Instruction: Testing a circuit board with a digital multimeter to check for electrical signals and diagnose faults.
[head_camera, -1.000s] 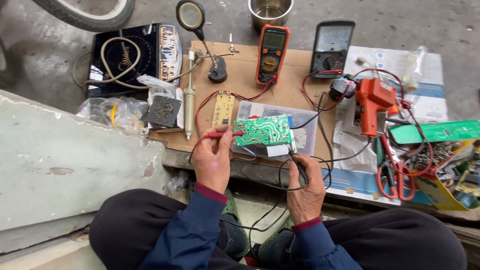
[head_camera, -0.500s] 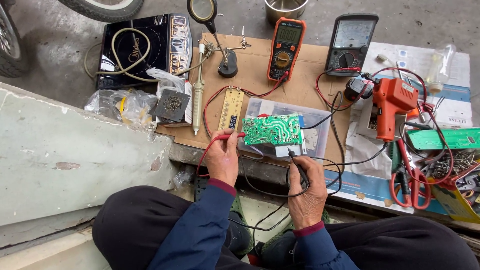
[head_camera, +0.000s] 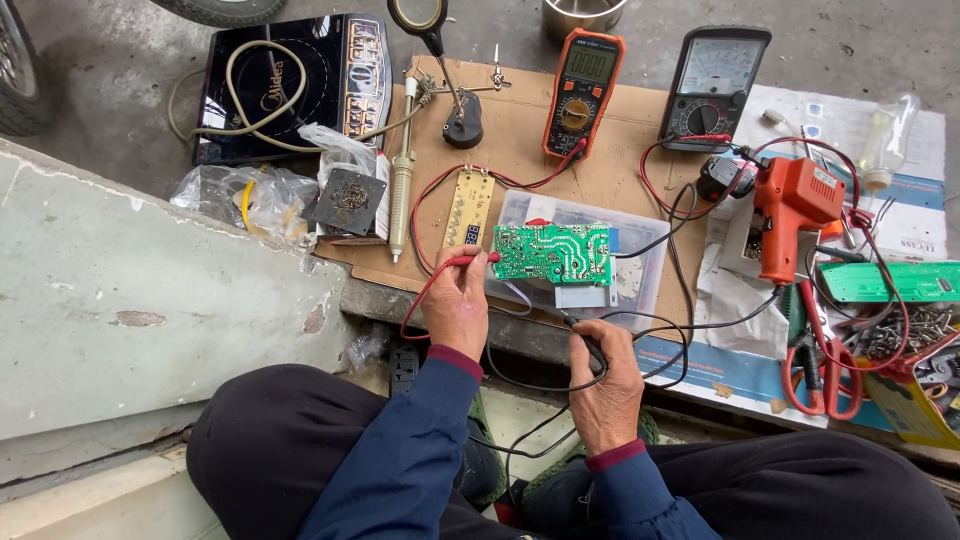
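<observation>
Two probes (head_camera: 470, 260) toward green board (head_camera: 552, 253)

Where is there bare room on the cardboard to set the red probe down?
Bare cardboard lies between the magnifier stand and the orange multimeter, and above the clear box. The right side around the orange heat gun is crowded.

**Two probes and a green board**

The red test probe with red wire (head_camera: 470, 260) is held in the left hand (head_camera: 457, 305), its tip at the left edge of the green rectangular circuit board (head_camera: 552, 253). This board lies flat on a clear plastic box (head_camera: 640, 275). The black test probe with black wire (head_camera: 590, 348) is in the right hand (head_camera: 608, 385), near the counter edge, apart from the board.
</observation>
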